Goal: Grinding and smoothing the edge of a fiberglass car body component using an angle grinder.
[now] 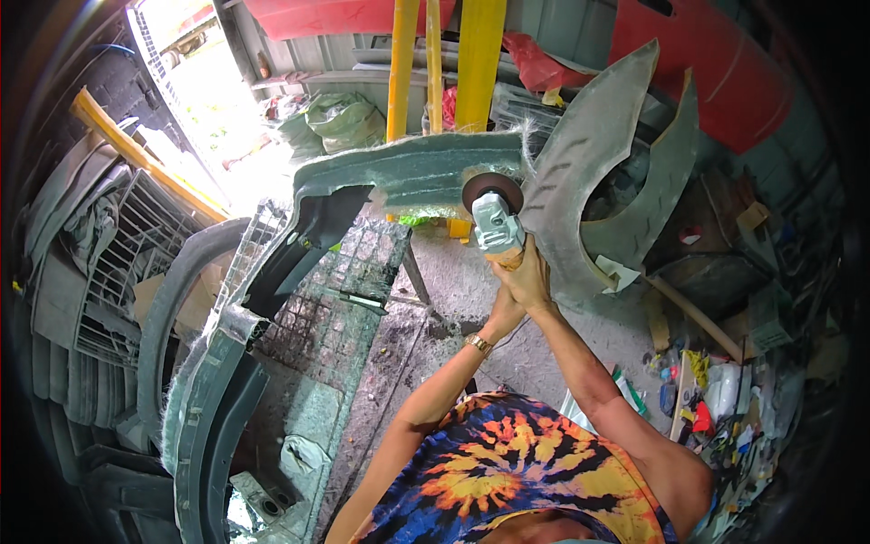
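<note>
An angle grinder (497, 227) with a grey head and a dark reddish-brown disc (509, 188) is held out in front of me. My right hand (531, 279) is wrapped round its body. My left hand (506, 314), with a watch at the wrist, is closed just below, against the right hand and the grinder's rear end; its fingers are partly hidden. The disc lies over the right end of a long dark grey-green moulded panel (426, 168), which looks like fibreglass with frayed edges. Whether the disc touches the panel, I cannot tell.
The panel bends down the left side over a mesh-topped bench (340, 299). Grey fender-shaped panels (580, 172) stand just right of the grinder. Yellow posts (476, 72) rise behind it. A wire rack (136, 263) stands left; mixed clutter (725, 399) lies on the right.
</note>
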Action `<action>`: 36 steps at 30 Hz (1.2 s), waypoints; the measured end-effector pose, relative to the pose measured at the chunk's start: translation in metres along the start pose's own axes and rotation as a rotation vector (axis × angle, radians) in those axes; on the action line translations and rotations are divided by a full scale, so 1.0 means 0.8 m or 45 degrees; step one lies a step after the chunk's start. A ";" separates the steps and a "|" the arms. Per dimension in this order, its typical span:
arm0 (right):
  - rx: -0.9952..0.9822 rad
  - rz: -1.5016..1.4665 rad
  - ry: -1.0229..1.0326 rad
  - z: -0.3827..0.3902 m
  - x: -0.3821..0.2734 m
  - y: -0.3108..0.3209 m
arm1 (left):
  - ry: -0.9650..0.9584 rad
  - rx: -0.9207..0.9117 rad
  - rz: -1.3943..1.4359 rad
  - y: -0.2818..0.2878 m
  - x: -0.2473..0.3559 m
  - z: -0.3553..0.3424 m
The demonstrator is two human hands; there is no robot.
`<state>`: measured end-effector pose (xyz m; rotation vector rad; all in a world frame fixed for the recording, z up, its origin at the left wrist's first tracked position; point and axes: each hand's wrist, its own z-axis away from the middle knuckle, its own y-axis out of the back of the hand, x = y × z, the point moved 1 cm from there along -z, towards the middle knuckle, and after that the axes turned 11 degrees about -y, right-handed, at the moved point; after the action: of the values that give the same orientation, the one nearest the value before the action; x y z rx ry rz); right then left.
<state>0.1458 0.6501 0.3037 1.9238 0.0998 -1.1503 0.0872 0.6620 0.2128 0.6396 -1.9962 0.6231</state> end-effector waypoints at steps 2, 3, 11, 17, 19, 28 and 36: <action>0.014 0.015 0.011 0.000 0.001 0.000 | -0.086 0.053 -0.011 -0.003 0.005 -0.002; 0.028 0.028 0.023 0.001 -0.001 0.000 | -0.088 0.058 -0.012 -0.004 0.005 -0.002; -0.001 0.092 0.029 -0.001 0.010 -0.002 | -0.021 0.029 0.034 -0.005 -0.006 0.002; -0.133 0.111 -0.070 -0.002 0.007 0.001 | 0.041 -0.011 0.033 -0.006 -0.017 0.006; -0.119 0.132 -0.055 -0.002 0.008 0.002 | 0.039 -0.005 0.044 -0.009 -0.019 0.005; -0.097 0.175 -0.030 0.002 0.000 0.011 | 0.032 0.024 0.052 -0.017 -0.023 0.008; -0.053 0.244 -0.011 0.004 0.005 0.014 | -0.036 0.089 0.103 -0.028 -0.026 0.010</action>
<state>0.1513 0.6397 0.3072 1.8481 -0.0640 -1.0207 0.1061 0.6440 0.1951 0.6151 -2.0416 0.7389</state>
